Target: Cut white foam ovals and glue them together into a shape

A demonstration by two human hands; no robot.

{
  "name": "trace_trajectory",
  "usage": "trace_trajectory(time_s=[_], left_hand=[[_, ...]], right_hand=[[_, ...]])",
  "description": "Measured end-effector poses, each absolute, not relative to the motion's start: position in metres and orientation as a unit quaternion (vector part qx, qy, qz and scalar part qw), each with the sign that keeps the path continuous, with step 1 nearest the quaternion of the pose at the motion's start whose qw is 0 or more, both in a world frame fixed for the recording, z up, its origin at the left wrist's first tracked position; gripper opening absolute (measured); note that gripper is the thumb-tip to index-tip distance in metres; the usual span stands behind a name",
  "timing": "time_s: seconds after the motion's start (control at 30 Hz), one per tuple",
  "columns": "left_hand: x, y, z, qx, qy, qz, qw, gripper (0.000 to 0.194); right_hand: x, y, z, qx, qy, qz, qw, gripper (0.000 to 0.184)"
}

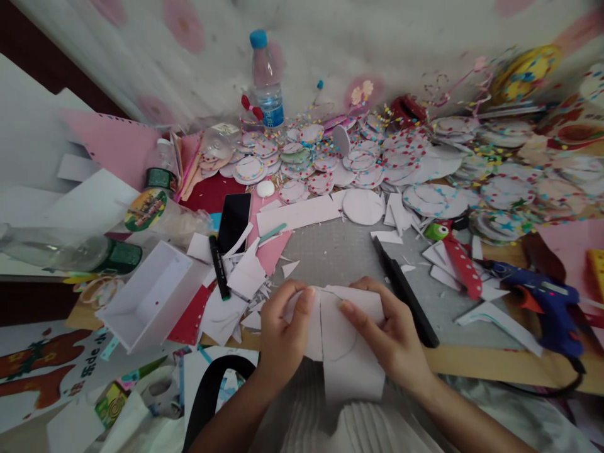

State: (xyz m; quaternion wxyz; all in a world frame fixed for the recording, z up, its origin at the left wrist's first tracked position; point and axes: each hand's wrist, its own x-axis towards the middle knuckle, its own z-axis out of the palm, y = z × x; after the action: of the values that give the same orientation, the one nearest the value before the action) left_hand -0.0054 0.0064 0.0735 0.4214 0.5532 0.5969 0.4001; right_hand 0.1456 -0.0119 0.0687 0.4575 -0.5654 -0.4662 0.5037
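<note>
Messy desk (472, 365), honestly: grey mat (321, 251) on top, spotted cloth (212, 38) behind. Left hand (283, 327) and right hand (394, 327) both pinch white card (353, 380) by the near edge. Cutter (408, 296) sits just right of them, glue gun (542, 299) further right; phone (234, 220) and marker (219, 267) left, discs (361, 158) piled up beyond.

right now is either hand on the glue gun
No, the left hand and right hand hold white card, and the glue gun lies apart to the right.
</note>
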Motion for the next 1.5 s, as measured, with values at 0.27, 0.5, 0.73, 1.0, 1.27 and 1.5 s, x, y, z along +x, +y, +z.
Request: trace_trajectory(time_s=[0.27, 0.5, 0.73, 1.0, 1.27, 1.5], left_hand=[[0.0, 0.009, 0.072, 0.55, 0.593, 0.405, 0.426, 0.022], [0.0, 0.016, 0.07, 0.558, 0.583, 0.38, 0.453, 0.024], [-0.015, 0.028, 0.062, 0.444, 0.526, 0.369, 0.625, 0.027], [-0.044, 0.011, 0.056, 0.532, 0.499, 0.177, 0.661, 0.018], [-0.076, 0.027, 0.074, 0.695, 0.563, 0.135, 0.426, 0.024], [-0.058, 0.032, 0.075, 0.768, 0.519, 0.224, 0.3, 0.018]], right_hand=[[0.147, -0.013, 0.07, -0.567, -0.46, 0.505, 0.46, 0.024], [0.145, -0.01, 0.067, -0.591, -0.403, 0.529, 0.456, 0.03], [0.14, -0.007, 0.057, -0.568, -0.288, 0.591, 0.495, 0.031], [0.166, 0.006, 0.039, -0.638, -0.434, 0.421, 0.476, 0.028], [0.223, -0.001, 0.005, -0.731, -0.634, 0.08, 0.241, 0.044], [0.23, -0.012, 0.006, -0.738, -0.59, 0.137, 0.297, 0.032]])
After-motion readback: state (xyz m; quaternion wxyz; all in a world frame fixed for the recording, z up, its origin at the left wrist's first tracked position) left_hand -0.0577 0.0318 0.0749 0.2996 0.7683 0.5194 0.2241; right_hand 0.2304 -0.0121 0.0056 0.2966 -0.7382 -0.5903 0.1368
